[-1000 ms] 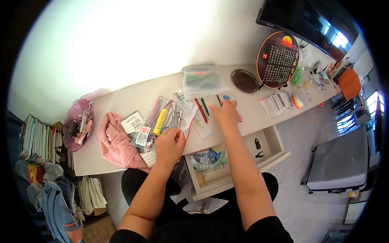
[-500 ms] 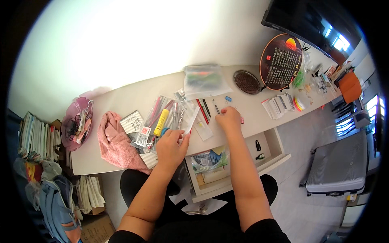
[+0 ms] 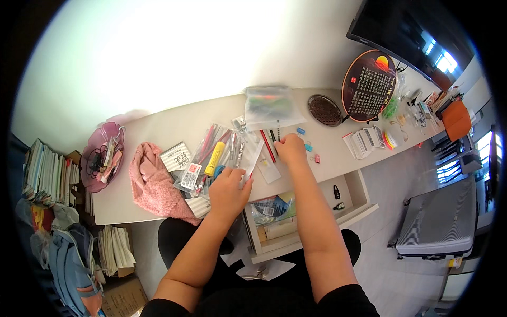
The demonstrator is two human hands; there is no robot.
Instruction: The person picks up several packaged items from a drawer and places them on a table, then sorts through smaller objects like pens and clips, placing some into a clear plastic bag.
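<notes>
My left hand [image 3: 229,193] is closed at the near edge of a clear plastic pouch [image 3: 250,153]; its fingers curl and the thumb presses alongside. Pens, a yellow tube [image 3: 215,158] and a blue round item [image 3: 219,170] lie in or on the pouch. My right hand [image 3: 291,149] rests on the desk, fingertips pinched at the lower end of a slim grey pen [image 3: 278,130]. Just left of it lie a black pen [image 3: 273,136] and a red pen [image 3: 268,146]. To its right sit blue [image 3: 300,130], teal [image 3: 308,147] and pink [image 3: 315,158] binder clips.
A frosted zip bag [image 3: 272,108] lies behind the pens. At left are a pink towel [image 3: 153,185] and a purple bowl [image 3: 88,183]. An open drawer [image 3: 346,214] juts out below the desk. A round plaque [image 3: 368,87] and a brown oval tray [image 3: 324,110] stand at right.
My right hand has shifted left with the grey pen, which now lies closer to the black one. The teal clip has come into sight. My left hand stays at the pouch.
</notes>
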